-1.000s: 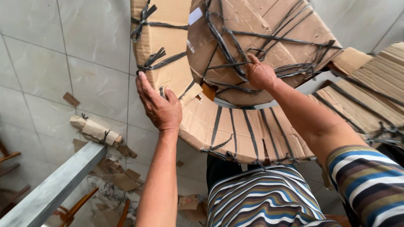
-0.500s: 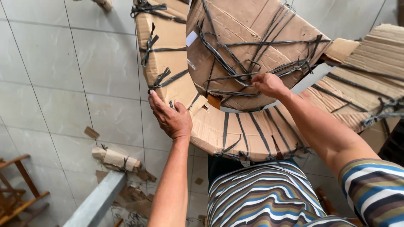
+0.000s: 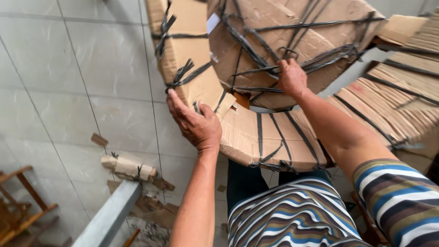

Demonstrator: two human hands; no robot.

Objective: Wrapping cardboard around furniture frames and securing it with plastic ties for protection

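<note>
A large round bundle of brown cardboard [image 3: 247, 137], bound with black straps, fills the upper middle of the head view. My left hand [image 3: 194, 121] presses flat against its outer rim, fingers spread over the cardboard near a strap knot. My right hand [image 3: 291, 77] is closed around black straps [image 3: 315, 59] on the inner round cardboard piece [image 3: 283, 27]. My striped shirt [image 3: 297, 215] shows below the bundle.
A stack of flat strapped cardboard [image 3: 402, 100] lies at the right. On the grey tiled floor [image 3: 91, 68] lie a small tied cardboard roll [image 3: 130, 168] and scraps. A grey bar [image 3: 107, 217] runs at lower left, beside a wooden frame [image 3: 20, 206].
The view has shifted downward and closer. My left hand slid a little along the rim of the bundle. My right hand keeps its hold on the straps.
</note>
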